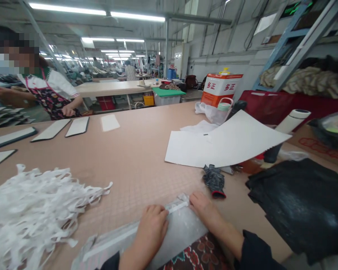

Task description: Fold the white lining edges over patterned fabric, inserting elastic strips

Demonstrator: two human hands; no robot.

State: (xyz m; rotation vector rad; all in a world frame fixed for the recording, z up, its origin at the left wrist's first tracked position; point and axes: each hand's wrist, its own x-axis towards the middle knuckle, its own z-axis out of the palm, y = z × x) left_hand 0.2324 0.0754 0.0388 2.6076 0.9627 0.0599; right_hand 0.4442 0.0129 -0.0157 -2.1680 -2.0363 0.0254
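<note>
A flat grey sheet (183, 225) lies at the table's near edge, a white strip (109, 242) running along its far side. My left hand (154, 228) is closed on that far edge near the middle, its fingers curled over the strip. At the right end of the strip, my right hand (204, 210) bends its fingers over the sheet's corner; its fingertips are partly hidden. A dark grey knitted glove (214, 180) with a red cuff rests just beyond my right hand. Part of a dark flowered apron (199, 255) shows below the sheet.
White strips (36, 213) are heaped on the left. Black sheets (304, 202) are stacked at right. Behind the glove lies a large white board (214, 146), near an orange-and-white can (221, 90). Dark-edged white panels (52, 130) sit at far left, beside a person (53, 90) across the table.
</note>
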